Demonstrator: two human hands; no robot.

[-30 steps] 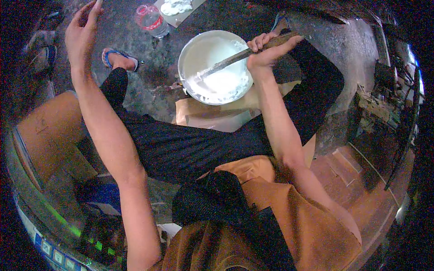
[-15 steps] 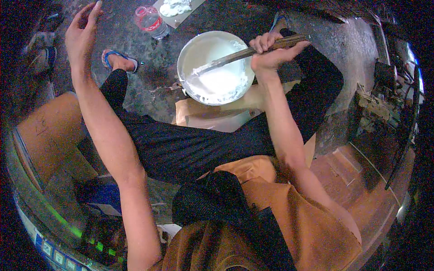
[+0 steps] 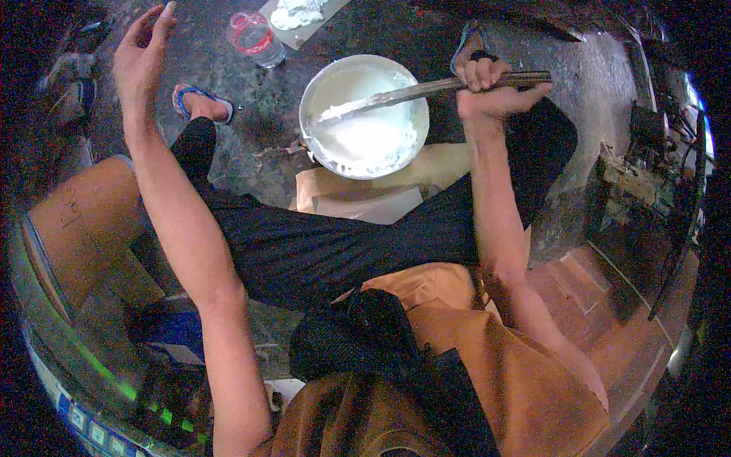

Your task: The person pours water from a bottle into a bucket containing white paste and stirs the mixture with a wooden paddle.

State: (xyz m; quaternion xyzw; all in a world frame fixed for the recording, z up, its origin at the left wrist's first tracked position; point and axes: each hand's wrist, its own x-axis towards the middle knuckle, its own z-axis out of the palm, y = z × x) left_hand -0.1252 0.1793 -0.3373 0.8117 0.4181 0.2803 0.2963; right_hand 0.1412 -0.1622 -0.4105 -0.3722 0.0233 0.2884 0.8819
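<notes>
My right hand (image 3: 487, 91) is closed around a wooden stick (image 3: 434, 88), whose white-coated end reaches into a round bucket (image 3: 305, 141). A thick white paste (image 3: 373, 135) fills part of the bucket, with lumps of it clinging to the inner wall. The stick lies slanted over the bucket's right rim. Out to the left, my left hand (image 3: 142, 61) is raised with its fingers apart and nothing in it. It is nearest to a clear plastic bottle (image 3: 263, 46) with a red label, and does not touch it.
A board (image 3: 324, 24) carrying a white heap (image 3: 297, 11) lies beyond the bottle. My legs in black trousers spread around the bucket, with sandalled feet on either side. Cardboard (image 3: 358, 199) lies at the bucket's near side, and a cardboard box (image 3: 84, 213) stands at left.
My right hand has moved right, away from the bucket, drawing the stick with it; more of the white-coated stick now shows. My left hand has barely shifted.
</notes>
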